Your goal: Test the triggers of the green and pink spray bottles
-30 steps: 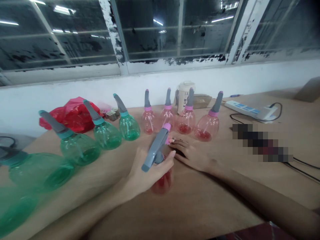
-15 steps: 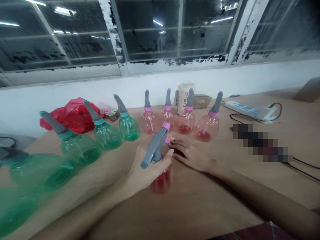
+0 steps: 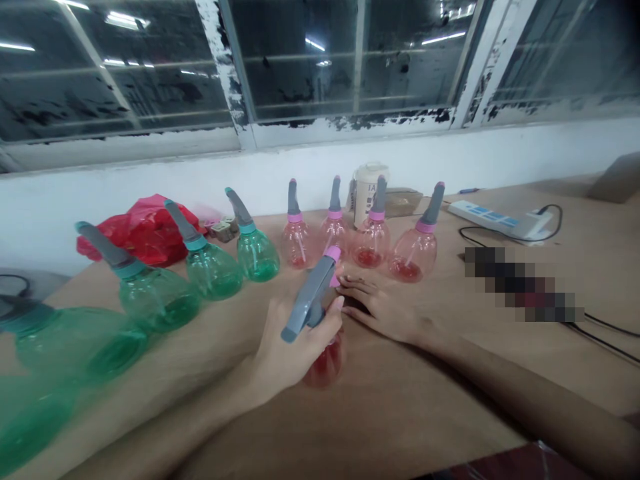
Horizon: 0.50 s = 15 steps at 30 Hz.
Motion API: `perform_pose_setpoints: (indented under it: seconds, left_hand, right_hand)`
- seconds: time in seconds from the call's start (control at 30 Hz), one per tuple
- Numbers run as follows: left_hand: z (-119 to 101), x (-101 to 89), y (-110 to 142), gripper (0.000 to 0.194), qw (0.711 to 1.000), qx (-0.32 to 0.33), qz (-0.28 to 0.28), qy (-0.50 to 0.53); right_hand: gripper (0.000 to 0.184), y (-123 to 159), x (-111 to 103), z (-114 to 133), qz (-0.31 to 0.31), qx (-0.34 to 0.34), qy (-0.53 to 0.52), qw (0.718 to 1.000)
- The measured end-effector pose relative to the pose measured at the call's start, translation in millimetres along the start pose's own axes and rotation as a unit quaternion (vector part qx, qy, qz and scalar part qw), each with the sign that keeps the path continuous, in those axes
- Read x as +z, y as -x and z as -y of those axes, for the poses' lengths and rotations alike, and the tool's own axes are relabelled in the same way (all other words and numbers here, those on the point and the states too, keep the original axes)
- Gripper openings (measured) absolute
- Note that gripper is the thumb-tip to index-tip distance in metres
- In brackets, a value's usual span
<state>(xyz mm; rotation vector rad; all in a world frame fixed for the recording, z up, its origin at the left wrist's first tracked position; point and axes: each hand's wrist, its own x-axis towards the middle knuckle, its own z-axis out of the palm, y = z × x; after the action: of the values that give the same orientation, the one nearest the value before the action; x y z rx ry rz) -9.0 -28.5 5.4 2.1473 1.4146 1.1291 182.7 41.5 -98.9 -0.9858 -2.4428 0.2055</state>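
A red-tinted spray bottle (image 3: 325, 365) with a grey head and pink nozzle stands upright on the table in front of me. My left hand (image 3: 295, 340) is closed around its neck, thumb on the near side below the grey head. Red liquid shows through the lower part of the bottle. My right hand (image 3: 385, 308) lies palm down on the table just to the right, fingers stretched toward the pink trigger (image 3: 335, 281). Whether a fingertip touches the bottle I cannot tell.
Several pink spray bottles (image 3: 413, 257) stand in a row behind my hands. Several green spray bottles (image 3: 215, 272) line the left. Farther back are a red plastic bag (image 3: 150, 230), a cream canister (image 3: 369, 190) and a white power strip (image 3: 500, 221). Black cables (image 3: 607, 342) lie at right.
The view has shifted very slightly. My left hand keeps its hold on the spray bottle, and my right hand stays in almost the same place.
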Motion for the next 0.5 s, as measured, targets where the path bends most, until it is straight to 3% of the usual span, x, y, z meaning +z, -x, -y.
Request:
perform_pose_setpoints:
  seconds: [0.17,0.37,0.5]
  left_hand:
    - [-1.6,0.8,3.3,0.032,1.0,-0.009,-0.016,-0.012]
    - [-6.7,-1.5,3.1,0.009,0.999,-0.023,0.003,0.029]
    - [-5.7,-3.3,-1.4,0.007,0.999,-0.013,0.003,0.035]
  right_hand:
    - [0.044,-0.4,-0.8,0.7,0.005,0.001,0.013,1.0]
    - [0.045,0.0,0.0,-0.1,0.009,0.006,0.009,1.0]
    - [0.045,0.1,1.2,-1.4,0.009,0.006,0.006,1.0]
